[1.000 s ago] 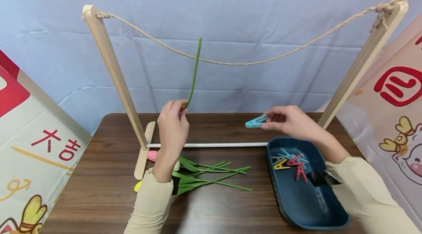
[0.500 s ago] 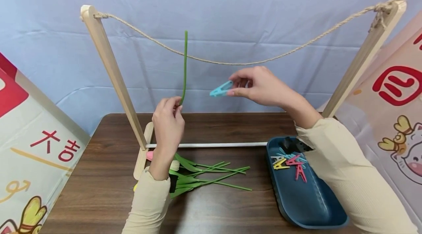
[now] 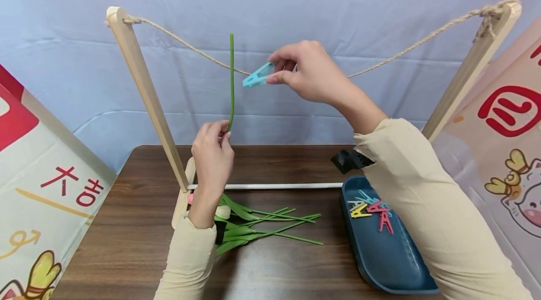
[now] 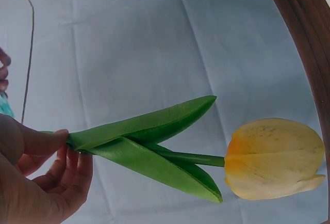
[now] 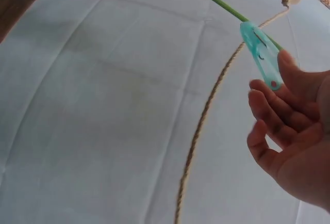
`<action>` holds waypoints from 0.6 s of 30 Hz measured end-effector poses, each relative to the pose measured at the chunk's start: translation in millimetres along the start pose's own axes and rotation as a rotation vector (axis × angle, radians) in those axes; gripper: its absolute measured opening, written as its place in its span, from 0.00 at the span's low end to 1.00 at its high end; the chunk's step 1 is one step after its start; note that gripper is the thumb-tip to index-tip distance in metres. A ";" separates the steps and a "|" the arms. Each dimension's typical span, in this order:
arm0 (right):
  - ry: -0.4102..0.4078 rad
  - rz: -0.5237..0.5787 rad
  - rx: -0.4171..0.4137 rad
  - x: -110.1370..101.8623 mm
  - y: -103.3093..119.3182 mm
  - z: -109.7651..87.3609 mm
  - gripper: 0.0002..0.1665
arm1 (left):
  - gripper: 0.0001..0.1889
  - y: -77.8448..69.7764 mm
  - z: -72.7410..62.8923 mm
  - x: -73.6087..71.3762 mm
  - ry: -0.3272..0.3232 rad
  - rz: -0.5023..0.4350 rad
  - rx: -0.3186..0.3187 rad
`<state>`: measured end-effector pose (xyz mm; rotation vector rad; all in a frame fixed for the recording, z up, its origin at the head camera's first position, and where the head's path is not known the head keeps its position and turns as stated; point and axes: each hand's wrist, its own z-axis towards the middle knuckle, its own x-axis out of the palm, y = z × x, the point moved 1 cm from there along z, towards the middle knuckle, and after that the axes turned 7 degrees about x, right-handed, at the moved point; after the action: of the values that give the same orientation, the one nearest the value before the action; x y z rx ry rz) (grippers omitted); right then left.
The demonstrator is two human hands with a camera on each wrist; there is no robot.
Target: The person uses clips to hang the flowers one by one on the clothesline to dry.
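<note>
My left hand pinches an artificial tulip where its green leaves meet the stem. The pale yellow bloom hangs downward, hidden behind the hand in the head view, and the bare stem points up across the rope. My right hand pinches a light blue clothespin by its handles. The clothespin's tip points left toward the stem, at about rope height. In the right wrist view the clothespin overlaps both stem and rope.
Two wooden posts hold up the sagging rope, with a white rod between them low down. Several more tulips lie on the brown table. A dark blue tray at the right contains several colored clothespins.
My right hand has carried the clothespin up and left from above the tray to the rope beside the stem. The left hand has shifted slightly left and the stem stands more upright.
</note>
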<state>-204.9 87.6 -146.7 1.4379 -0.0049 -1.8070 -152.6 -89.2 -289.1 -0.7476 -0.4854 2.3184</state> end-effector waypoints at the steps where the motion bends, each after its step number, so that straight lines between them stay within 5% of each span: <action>1: -0.016 -0.004 0.001 -0.3 2.0 1.8 0.14 | 0.08 -0.1 0.3 -0.1 0.001 0.000 0.000; 10: -0.197 -0.072 -0.001 -2.5 17.5 13.8 0.11 | 0.09 0.6 3.9 -1.2 -0.004 0.001 -0.005; 18: -0.206 -0.099 -0.025 5.4 17.0 20.5 0.11 | 0.08 1.2 7.2 -3.3 -0.012 -0.002 -0.008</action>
<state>-212.0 63.6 -136.0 1.2482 -0.0172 -2.0227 -155.5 -93.3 -282.9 -0.7369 -0.5013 2.3223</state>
